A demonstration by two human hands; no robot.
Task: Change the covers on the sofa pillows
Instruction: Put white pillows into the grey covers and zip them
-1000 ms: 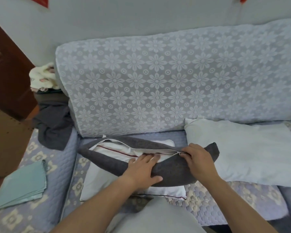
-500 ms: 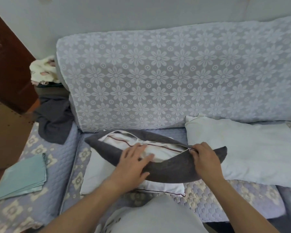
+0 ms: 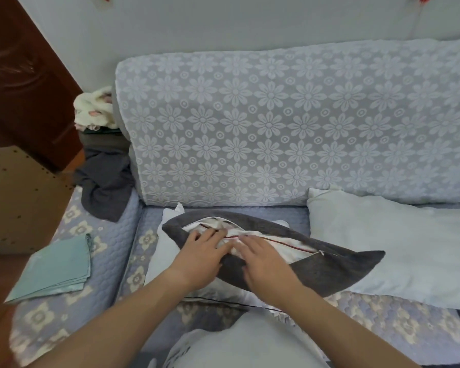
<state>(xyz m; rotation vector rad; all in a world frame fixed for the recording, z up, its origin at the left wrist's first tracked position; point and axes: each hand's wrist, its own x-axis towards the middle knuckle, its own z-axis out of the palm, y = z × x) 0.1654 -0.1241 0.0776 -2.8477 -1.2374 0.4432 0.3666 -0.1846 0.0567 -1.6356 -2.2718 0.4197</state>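
Grey cover [image 3: 316,269] lies mid-seat on the sofa [image 3: 276,128], zip open, white insert [image 3: 260,241] showing. Your left hand [image 3: 199,261] and right hand [image 3: 268,264] press flat, gripping nothing. A bare pillow [image 3: 398,248] waits at the right edge; folded teal covers [image 3: 56,269] lie untouched near the left edge.

The right hand [image 3: 266,264] has left the zipper end of the dark grey cover [image 3: 327,272] and moved in beside the left hand [image 3: 201,257] — both now lie flat on the white inner pillow [image 3: 271,244], with the cover's opening spread wider than before.
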